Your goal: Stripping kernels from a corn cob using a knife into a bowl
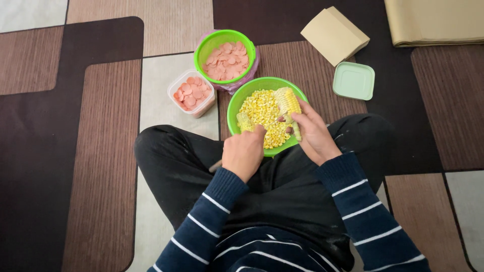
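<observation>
I sit cross-legged on a patterned carpet with a green bowl [250,86] against my legs. It holds loose yellow corn kernels [262,108]. My right hand [316,135] grips a partly stripped corn cob [287,100], holding it tilted over the bowl. My left hand [243,152] is closed around a knife; its thin blade [276,121] points at the cob and the handle end sticks out behind my fist. A small piece of cob [244,121] lies in the bowl near my left knuckles.
A green bucket [203,49] of round pink slices stands behind the bowl. A clear tub [173,86] with more slices sits to its left. A mint-green lid [354,80], a tan folded packet [334,34] and a beige cloth [433,20] lie at the right.
</observation>
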